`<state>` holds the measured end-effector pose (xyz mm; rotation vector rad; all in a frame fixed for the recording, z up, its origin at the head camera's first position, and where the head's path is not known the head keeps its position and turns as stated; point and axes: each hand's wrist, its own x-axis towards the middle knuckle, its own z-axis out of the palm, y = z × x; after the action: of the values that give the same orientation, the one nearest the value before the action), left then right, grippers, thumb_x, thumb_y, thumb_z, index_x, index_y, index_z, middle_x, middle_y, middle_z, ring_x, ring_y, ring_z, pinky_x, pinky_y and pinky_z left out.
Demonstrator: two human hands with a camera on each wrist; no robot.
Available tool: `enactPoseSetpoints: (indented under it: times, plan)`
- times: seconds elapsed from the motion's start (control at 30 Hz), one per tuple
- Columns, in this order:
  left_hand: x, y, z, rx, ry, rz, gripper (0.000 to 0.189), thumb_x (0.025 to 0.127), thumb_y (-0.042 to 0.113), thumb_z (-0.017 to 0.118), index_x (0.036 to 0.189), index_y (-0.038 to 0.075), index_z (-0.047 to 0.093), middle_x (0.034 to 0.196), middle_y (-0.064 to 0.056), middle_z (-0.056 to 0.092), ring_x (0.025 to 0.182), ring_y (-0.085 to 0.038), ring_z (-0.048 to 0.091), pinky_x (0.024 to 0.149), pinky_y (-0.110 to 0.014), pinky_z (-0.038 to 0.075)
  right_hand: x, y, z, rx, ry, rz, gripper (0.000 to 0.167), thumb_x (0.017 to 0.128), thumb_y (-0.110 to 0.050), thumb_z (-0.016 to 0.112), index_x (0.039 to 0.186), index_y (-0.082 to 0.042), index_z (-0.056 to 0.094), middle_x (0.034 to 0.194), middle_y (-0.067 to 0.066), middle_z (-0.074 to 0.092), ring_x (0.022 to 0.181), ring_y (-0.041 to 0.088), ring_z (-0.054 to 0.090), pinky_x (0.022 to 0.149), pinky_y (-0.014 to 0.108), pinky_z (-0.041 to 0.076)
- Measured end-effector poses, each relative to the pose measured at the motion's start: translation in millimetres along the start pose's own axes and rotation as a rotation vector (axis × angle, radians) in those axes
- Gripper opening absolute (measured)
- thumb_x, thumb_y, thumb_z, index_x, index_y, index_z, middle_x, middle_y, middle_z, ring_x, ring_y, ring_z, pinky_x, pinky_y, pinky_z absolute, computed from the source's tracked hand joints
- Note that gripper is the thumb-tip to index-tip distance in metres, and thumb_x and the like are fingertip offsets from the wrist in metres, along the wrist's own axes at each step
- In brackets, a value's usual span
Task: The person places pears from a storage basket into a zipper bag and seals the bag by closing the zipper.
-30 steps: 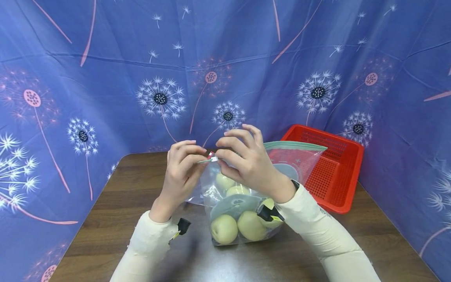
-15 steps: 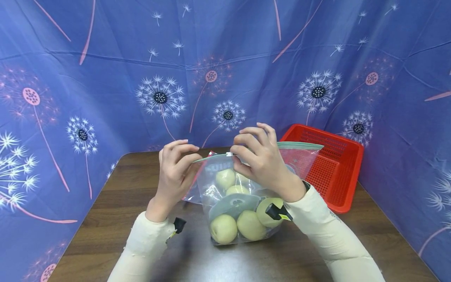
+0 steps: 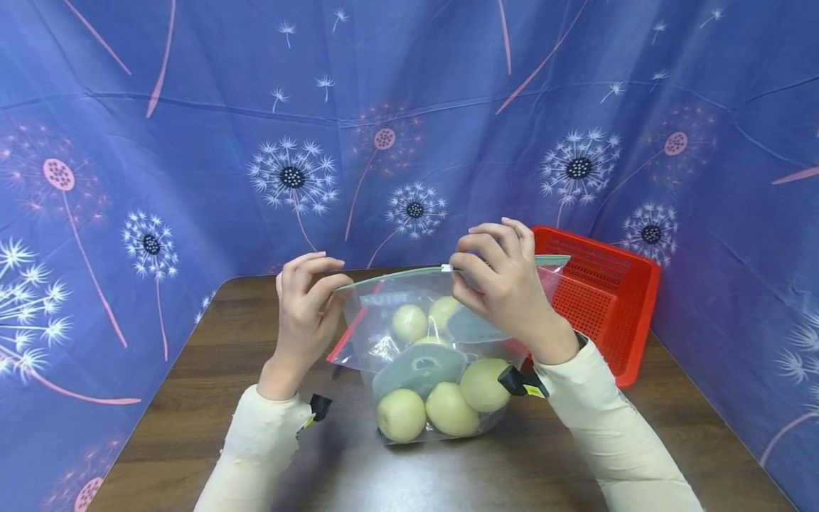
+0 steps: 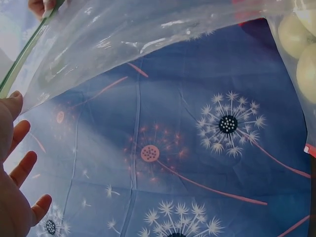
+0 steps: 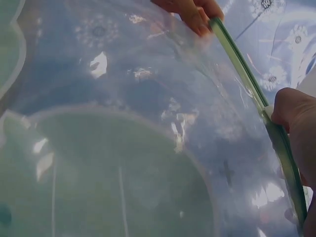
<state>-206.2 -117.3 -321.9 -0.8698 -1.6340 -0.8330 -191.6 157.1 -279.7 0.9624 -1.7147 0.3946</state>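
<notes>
A clear zip bag (image 3: 367,341) printed with a pale green shape stands on the table, holding several round pale yellow-green fruits (image 3: 452,409). My left hand (image 3: 303,313) pinches the left end of the bag's green zip strip (image 3: 397,274) between thumb and forefinger. My right hand (image 3: 502,284) pinches the white slider (image 3: 446,268), now right of the strip's middle. In the right wrist view the thumb presses against the slider (image 5: 268,111), and the strip runs on beneath that hand. The left wrist view shows the left hand's other fingers (image 4: 24,168) spread apart from the plastic.
Behind the bag lies clear plastic with a red edge strip (image 3: 348,334). A red perforated basket (image 3: 646,313) stands at the back right of the wooden table (image 3: 256,320). A blue dandelion-print cloth (image 3: 211,142) hangs around the back and sides.
The right hand and slider have moved right along the green strip. My left hand has shifted slightly left, so the strip between the hands is stretched longer.
</notes>
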Motion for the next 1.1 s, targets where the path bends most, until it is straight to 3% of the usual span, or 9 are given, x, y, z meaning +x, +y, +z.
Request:
enactPoseSetpoints:
  times: [0.37,0.7,1.1]
  plan:
    - [-0.9,-6.5,-3.7,0.029,0.038,-0.023,0.030,0.100,0.033,0.058,0.086,0.008,0.068,0.104,-0.013,0.065,0.107,-0.040,0.054,0.088,-0.053,0.033,-10.2,12,-14,0.002,-0.005,0.082,0.009,0.083,-0.004,0.059,0.088,-0.006,0.066,0.095,0.012,0.062,0.103,0.039,0.055,0.102,0.064,0.028]
    - [-4.1,-10.1,-8.9,0.053,0.043,-0.048,0.033,0.100,0.034,0.057,0.085,0.008,0.068,0.104,-0.012,0.065,0.110,-0.038,0.054,0.094,-0.046,0.030,-21.2,21,-25,-0.017,0.004,0.121,0.012,0.085,-0.007,0.055,0.089,-0.005,0.066,0.096,0.013,0.062,0.103,0.042,0.053,0.099,0.066,0.028]
    - [-5.9,-15.0,-14.0,0.058,0.052,-0.059,0.018,0.097,0.025,0.064,0.087,0.010,0.068,0.105,-0.014,0.064,0.110,-0.041,0.053,0.097,-0.049,0.030,-29.1,32,-34,-0.028,0.018,0.164,0.012,0.085,-0.009,0.056,0.088,-0.003,0.066,0.098,0.017,0.061,0.102,0.044,0.050,0.097,0.063,0.028]
